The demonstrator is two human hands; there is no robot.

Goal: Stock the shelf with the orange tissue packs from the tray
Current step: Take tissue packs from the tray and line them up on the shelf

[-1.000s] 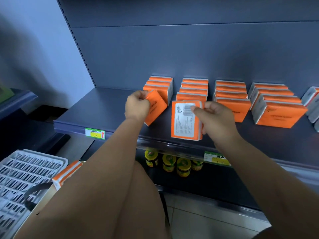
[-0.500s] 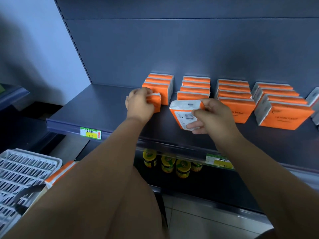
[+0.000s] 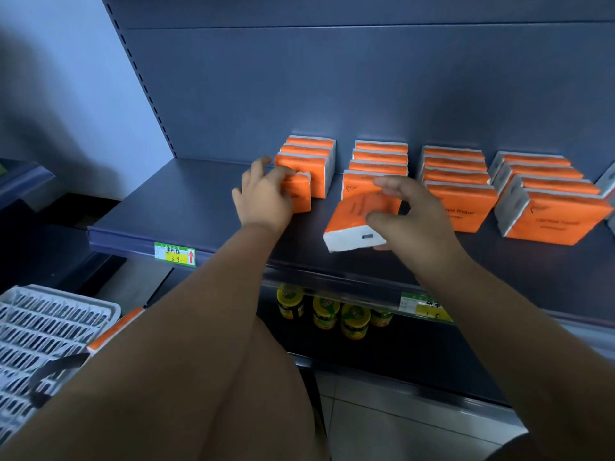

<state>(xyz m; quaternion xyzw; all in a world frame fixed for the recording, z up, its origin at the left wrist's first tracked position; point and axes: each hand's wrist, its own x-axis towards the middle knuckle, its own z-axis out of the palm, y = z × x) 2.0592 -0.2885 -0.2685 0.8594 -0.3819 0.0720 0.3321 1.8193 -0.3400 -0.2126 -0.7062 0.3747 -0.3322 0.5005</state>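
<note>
Four rows of orange tissue packs (image 3: 456, 168) stand on the dark grey shelf (image 3: 173, 207). My left hand (image 3: 264, 197) grips an upright orange pack (image 3: 301, 197) at the front of the leftmost row, touching the pack behind it. My right hand (image 3: 411, 217) holds a second pack (image 3: 356, 221) in front of the second row. This pack is tilted back, its white underside facing me, with my thumb on its face and fingers arched over its top edge. The white slatted tray (image 3: 50, 331) is at lower left, with another orange pack (image 3: 116, 331) at its right edge.
Yellow-lidded jars (image 3: 327, 314) stand on the lower shelf under my arms. Price tags (image 3: 175, 254) hang on the shelf's front rail. The shelf's left part is bare up to the slotted upright. A dark strap lies on the tray. Tiled floor shows below.
My left hand has pushed its pack back against the leftmost row and stood it upright. My right hand has tipped its pack backward onto the shelf, white underside now towards me.
</note>
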